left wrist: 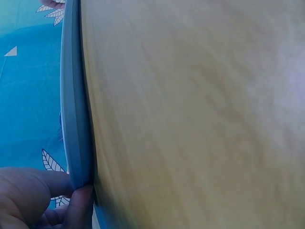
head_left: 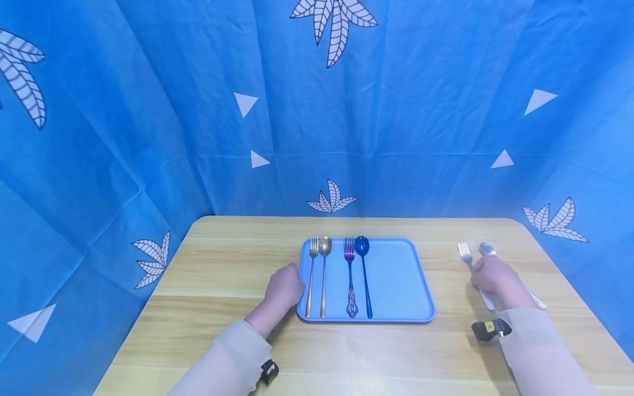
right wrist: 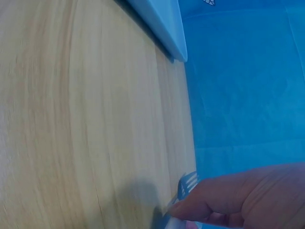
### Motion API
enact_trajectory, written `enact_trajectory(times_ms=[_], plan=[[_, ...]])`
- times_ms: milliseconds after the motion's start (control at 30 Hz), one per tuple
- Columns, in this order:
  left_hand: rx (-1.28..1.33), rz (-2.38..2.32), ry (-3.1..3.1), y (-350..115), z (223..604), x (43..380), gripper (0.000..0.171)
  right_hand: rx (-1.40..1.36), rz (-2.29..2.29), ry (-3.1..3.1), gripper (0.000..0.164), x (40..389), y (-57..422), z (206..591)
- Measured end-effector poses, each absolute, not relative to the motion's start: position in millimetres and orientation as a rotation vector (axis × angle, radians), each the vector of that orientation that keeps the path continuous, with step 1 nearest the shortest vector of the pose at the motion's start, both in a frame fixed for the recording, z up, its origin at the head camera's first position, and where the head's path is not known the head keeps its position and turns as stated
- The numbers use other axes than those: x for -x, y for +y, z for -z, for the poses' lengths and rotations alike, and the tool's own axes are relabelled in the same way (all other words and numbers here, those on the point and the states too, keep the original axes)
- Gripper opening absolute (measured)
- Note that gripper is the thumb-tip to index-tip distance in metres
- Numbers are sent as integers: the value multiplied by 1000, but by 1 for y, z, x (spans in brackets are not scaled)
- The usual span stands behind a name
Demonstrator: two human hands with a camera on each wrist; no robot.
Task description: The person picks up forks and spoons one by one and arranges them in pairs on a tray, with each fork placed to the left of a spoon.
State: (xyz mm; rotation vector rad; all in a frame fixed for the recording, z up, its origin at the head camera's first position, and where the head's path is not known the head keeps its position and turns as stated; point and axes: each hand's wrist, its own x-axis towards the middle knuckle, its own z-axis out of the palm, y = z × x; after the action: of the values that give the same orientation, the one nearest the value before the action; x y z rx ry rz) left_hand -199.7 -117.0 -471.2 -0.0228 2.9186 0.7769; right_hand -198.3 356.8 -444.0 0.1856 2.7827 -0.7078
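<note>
Gripping blue tray (head_left: 401,280) by left rim: left hand (head_left: 284,287); pinching silver fork (head_left: 464,252): right hand (head_left: 496,279), silver spoon (head_left: 487,249) beside.

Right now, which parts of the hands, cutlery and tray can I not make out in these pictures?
Head view: middle of the silver spoon, hidden by the right hand.
Left wrist view: top surface of the tray, hidden behind its side wall.
Right wrist view: handle end of the silver fork, cut off by the bottom edge.

Left hand (left wrist: 35,198) pinches blue tray (left wrist: 76,95) edge; wooden tabletop (left wrist: 190,119) beside, leaf-printed cloth (left wrist: 33,105) behind.
</note>
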Motion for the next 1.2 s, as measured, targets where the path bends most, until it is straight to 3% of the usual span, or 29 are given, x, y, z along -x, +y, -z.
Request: enact_trajectory(times_ms=[367,1200], plan=[[11,-772,2924,-117,473,201,7,-213,730,2751,28,200,355,440],[-1,-764,2924,-119,472,201,9,-239,821,2721,46,194,333,426]])
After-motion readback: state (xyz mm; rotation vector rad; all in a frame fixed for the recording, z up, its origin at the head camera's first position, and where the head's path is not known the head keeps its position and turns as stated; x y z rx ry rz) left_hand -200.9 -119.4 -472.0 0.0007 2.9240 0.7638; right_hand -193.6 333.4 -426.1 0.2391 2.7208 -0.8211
